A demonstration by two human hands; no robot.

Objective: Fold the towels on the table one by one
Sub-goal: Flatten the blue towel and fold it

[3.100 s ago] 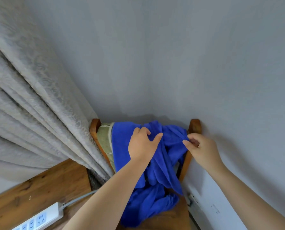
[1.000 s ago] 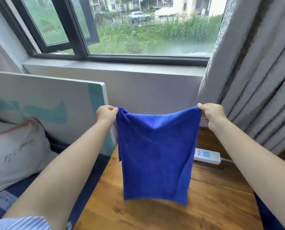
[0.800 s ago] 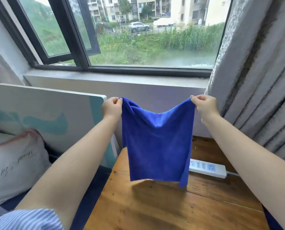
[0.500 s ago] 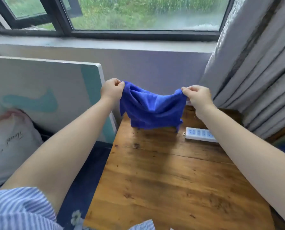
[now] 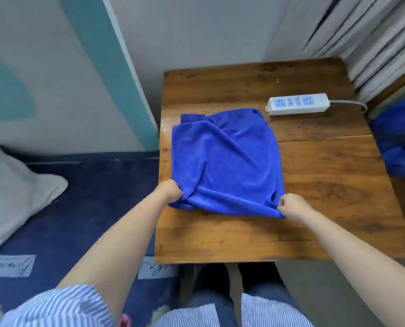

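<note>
Towel (image 5: 225, 159), blue, soft and limp, likely light, is lying rumpled along the table's (image 5: 326, 175) left edge, its near corners, the best holds, being pinched by left hand (image 5: 170, 191) and right hand (image 5: 291, 206).

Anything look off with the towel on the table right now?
Slightly. The blue towel lies rumpled on the table, with diagonal creases and its far left corner sticking out unevenly. Both hands, left and right, pinch its near corners.
</note>
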